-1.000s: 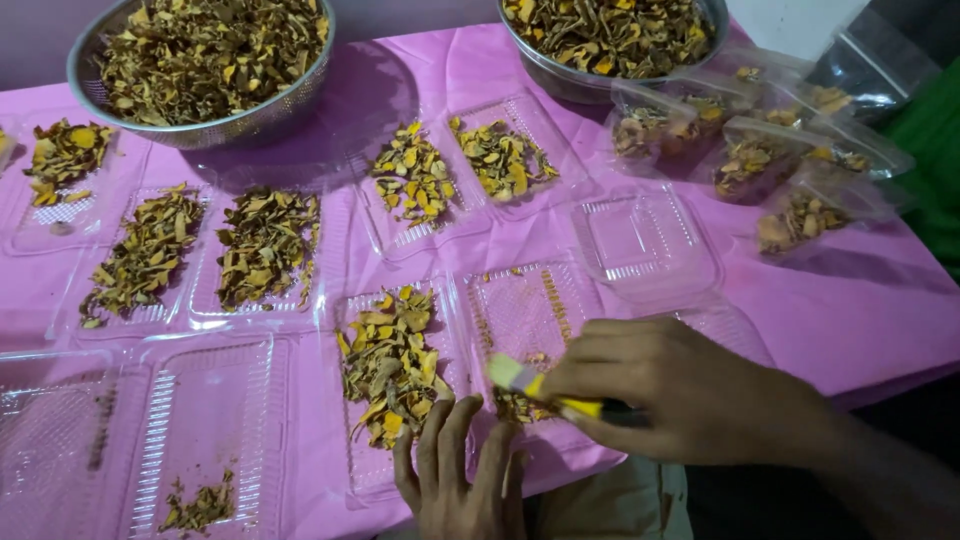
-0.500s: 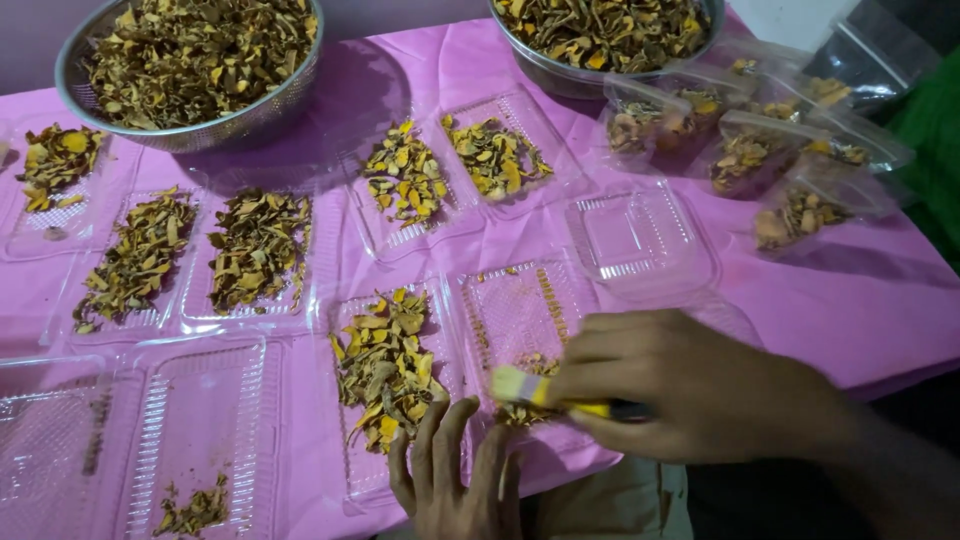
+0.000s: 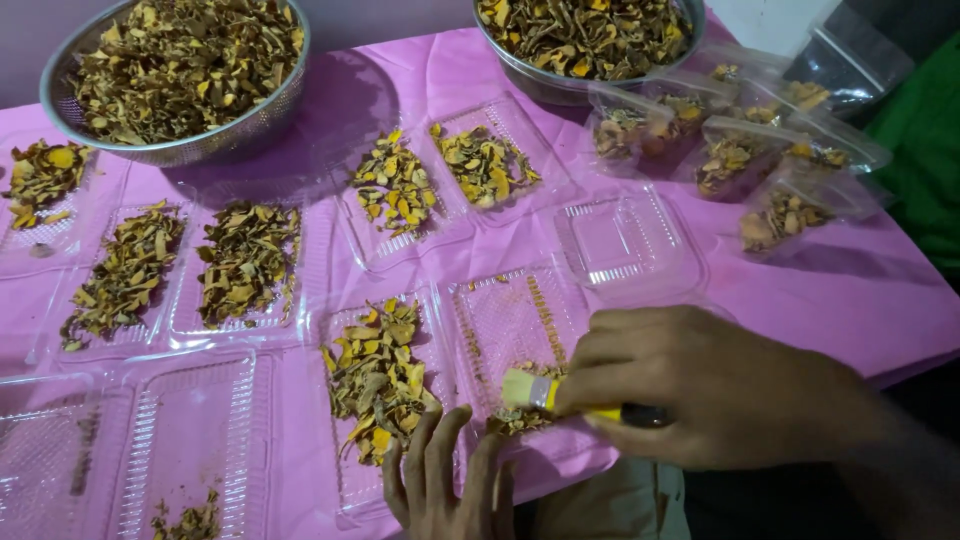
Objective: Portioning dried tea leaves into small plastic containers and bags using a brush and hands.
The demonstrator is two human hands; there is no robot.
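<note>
Right hand is clenched round a small brush w/ yellow handle and pale bristles; bristle tip sits at the near end of the right half of a clear hinged tray, touching a little heap of dried flakes there; left hand lies flat, fingers spread, pressing the tray's near rim, gripping nothing; tray's left half holds a fuller pile of yellow-brown flakes; this tray sits right at the near table edge, pink cloth dropping away just under the hands, so hardly any room toward the person; bare cloth on the right past the empty clear lid is the only real open stretch; left side is packed, filled trays edge to edge, near-empty trays cut off by the frame at bottom left; far side is closed off by two metal bowls, left bowl and right bowl, both clipped at the top; bagged portions crowd the far right; brush's handle end is hidden inside the fist; left wrist is out of frame; can't tell what the green shape at the right border is.
</note>
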